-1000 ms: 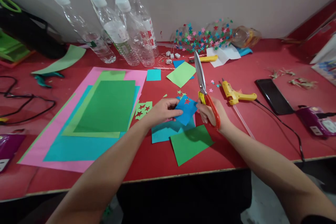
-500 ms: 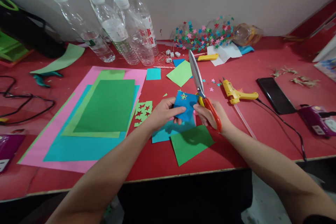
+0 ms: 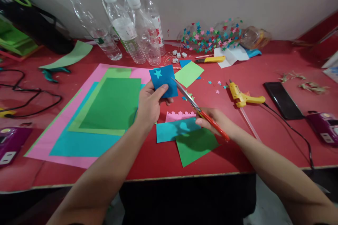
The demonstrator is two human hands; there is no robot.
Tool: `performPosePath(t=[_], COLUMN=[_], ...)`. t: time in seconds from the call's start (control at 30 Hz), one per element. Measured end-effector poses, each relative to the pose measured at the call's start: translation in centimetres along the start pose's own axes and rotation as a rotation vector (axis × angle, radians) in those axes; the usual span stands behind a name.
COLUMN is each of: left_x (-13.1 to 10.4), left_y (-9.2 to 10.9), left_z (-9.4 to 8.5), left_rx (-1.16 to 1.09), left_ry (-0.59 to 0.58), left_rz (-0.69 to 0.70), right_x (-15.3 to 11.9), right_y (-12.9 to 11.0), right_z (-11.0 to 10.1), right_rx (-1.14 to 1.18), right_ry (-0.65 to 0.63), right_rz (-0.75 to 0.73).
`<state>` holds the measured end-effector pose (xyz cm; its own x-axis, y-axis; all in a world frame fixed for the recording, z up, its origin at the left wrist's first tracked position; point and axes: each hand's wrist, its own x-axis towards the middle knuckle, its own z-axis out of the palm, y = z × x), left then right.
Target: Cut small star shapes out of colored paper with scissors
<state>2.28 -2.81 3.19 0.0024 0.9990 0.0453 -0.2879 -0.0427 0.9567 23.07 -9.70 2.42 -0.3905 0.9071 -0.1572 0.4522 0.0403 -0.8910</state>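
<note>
My left hand (image 3: 151, 102) pinches a dark blue paper square (image 3: 169, 84), thumb on top and fingers underneath. Light teal shows through a star-shaped hole near its upper left corner. My right hand (image 3: 215, 121) grips red-handled scissors (image 3: 191, 101), their blades close together and pointing up and left, with the tip at the square's right edge. Beneath the scissors lie a pink strip with a notched edge (image 3: 175, 116), a teal sheet (image 3: 167, 133) and a green sheet (image 3: 196, 147). A few small cut-out stars (image 3: 190, 95) sit behind the blades.
Large coloured sheets (image 3: 111, 103) are stacked at left. Clear plastic bottles (image 3: 129, 35) stand at the back, beside a star-covered bottle (image 3: 211, 37) on its side. A yellow cutter (image 3: 215, 59), a glue gun (image 3: 244, 98) and a phone (image 3: 283, 100) lie rightward.
My left hand has moved the blue square up and left, away from my right hand. The scissors have swung from nearly upright to leaning left, their tip now beside the square.
</note>
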Motion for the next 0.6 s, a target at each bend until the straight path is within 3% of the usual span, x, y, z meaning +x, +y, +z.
performPosePath(t=[0.3, 0.6], left_x=[-0.11, 0.15], left_y=[0.04, 0.41], left_z=[-0.59, -0.83], left_rx=[0.102, 0.119], left_ry=[-0.045, -0.051], left_rz=[0.121, 0.147], right_x=[-0.20, -0.24], right_y=[-0.47, 0.10], right_z=[-0.41, -0.67], right_rx=[-0.050, -0.057], right_ry=[-0.052, -0.110], right_rz=[0.004, -0.035])
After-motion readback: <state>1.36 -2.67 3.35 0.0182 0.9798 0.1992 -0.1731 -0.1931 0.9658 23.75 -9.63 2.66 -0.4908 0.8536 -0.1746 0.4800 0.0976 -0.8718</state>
